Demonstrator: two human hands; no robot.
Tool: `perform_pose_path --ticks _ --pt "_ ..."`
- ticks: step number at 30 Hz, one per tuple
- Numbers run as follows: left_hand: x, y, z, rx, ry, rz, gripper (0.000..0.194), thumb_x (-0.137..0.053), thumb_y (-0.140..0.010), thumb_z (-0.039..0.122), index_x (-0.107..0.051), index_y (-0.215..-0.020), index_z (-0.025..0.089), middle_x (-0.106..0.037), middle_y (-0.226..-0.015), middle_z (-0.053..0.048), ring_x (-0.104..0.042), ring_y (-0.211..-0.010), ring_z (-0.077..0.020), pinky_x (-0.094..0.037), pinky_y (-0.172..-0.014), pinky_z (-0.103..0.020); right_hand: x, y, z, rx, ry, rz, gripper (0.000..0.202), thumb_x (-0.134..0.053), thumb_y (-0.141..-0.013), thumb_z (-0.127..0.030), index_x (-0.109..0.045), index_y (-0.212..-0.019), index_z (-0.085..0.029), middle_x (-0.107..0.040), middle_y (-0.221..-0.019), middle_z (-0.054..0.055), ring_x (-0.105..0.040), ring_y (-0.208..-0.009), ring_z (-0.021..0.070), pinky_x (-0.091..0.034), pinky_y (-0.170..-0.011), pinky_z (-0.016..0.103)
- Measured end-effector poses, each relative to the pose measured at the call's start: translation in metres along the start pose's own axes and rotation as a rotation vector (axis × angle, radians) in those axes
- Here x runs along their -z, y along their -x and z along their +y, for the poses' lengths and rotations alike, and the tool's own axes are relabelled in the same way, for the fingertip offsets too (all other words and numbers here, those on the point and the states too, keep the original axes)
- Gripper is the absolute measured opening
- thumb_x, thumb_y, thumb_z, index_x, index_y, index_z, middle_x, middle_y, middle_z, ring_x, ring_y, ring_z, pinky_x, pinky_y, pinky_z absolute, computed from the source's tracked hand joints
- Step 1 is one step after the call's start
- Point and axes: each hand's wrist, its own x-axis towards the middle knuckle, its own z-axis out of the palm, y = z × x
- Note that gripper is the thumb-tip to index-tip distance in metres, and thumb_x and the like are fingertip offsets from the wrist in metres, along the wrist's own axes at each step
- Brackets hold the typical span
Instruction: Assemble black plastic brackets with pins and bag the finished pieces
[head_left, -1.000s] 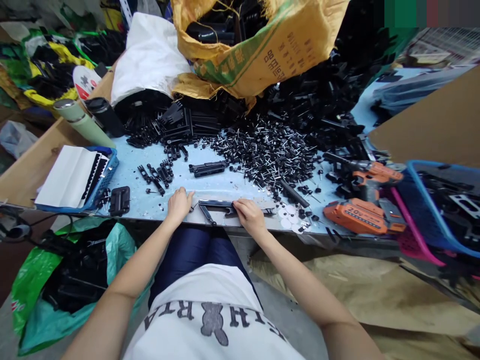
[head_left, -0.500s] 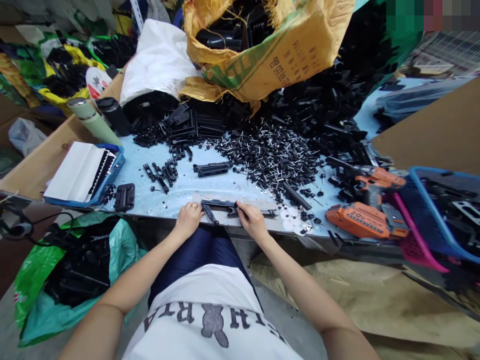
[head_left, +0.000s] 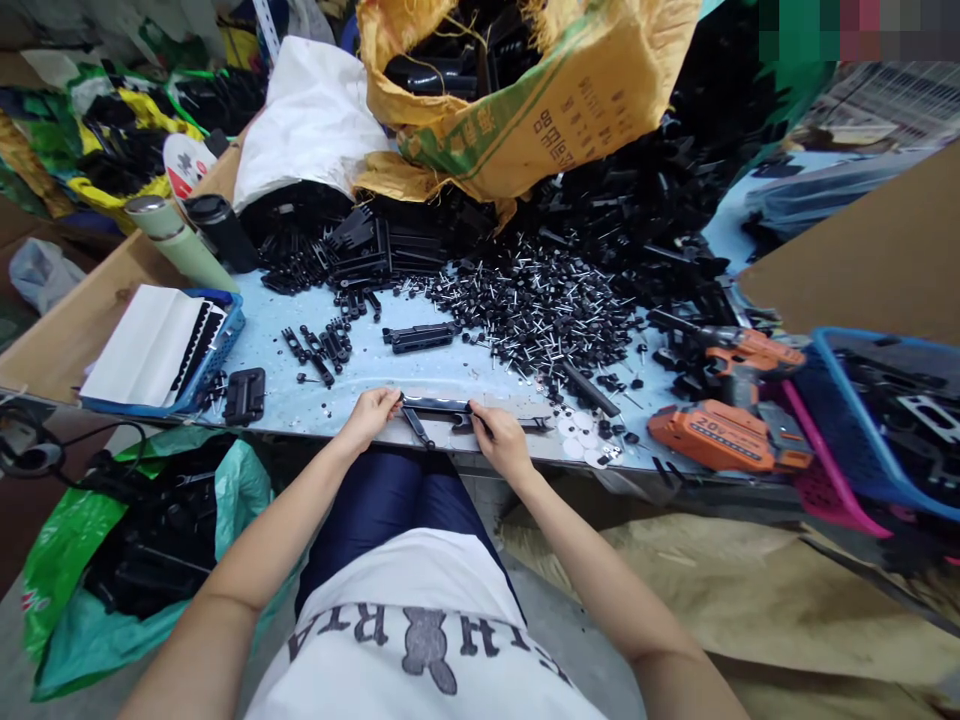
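Head view: my left hand (head_left: 369, 415) pinches the left end of a long black bracket (head_left: 439, 407) lying at the near edge of the blue table (head_left: 375, 365); my right hand (head_left: 501, 440) closes on its right end, fingers curled over it — both holding the same piece, flat on the table just in front of me. A thin arm hangs off the bracket at an angle, so I'd judge it part-assembled, not finished. One similar black piece (head_left: 420, 336) sits further back on the table; whether it is complete I can't tell. Plenty left — a big heap of black pins (head_left: 540, 310) mid-table and loose black parts (head_left: 645, 220) piled behind. Containers: yellow woven sack (head_left: 540, 110) at the back, open, black parts inside; blue basket (head_left: 214, 350) on the left with white and black sheets; blue crate (head_left: 832, 400) on the right holding black frames. Orange drill (head_left: 720, 435) lies near it.
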Motion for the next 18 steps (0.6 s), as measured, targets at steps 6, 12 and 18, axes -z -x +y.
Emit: perform_pose_path --ticks 6,12,18 --pt "0.0 -0.01 -0.008 -0.17 -0.298 0.092 0.03 -0.062 -0.072 0.046 -0.058 -0.071 0.016 -0.051 -0.058 0.003 -0.047 -0.054 -0.0102 -0.035 -0.053 -0.022 -0.002 0.0 -0.001 -0.001 -0.006 0.01 0.033 -0.037 -0.094 -0.026 -0.058 -0.117 -0.017 -0.068 -0.091 0.01 -0.062 -0.086 0.0203 -0.047 -0.077 0.035" --pt "0.006 -0.006 -0.013 -0.201 -0.608 0.157 0.032 -0.054 -0.081 0.043 -0.059 -0.099 0.016 -0.058 -0.07 -0.002 -0.057 -0.068 -0.0174 -0.043 -0.064 -0.028 0.012 0.0 0.002 0.078 0.074 -0.06 0.036 -0.038 -0.094 -0.031 -0.052 -0.123 -0.016 -0.065 -0.102 0.011 -0.059 -0.092 0.02 -0.044 -0.08 0.033" --pt "-0.029 0.004 0.0 -0.915 -1.025 -0.223 0.033 -0.049 -0.087 0.028 -0.053 -0.12 0.025 -0.051 -0.132 -0.008 -0.042 -0.124 -0.0239 -0.026 -0.104 -0.042 0.044 -0.007 0.039 0.03 0.414 -0.256 0.062 -0.051 -0.076 -0.067 -0.064 -0.091 -0.009 -0.063 -0.08 0.014 -0.057 -0.078 0.0282 -0.043 -0.071 0.039"
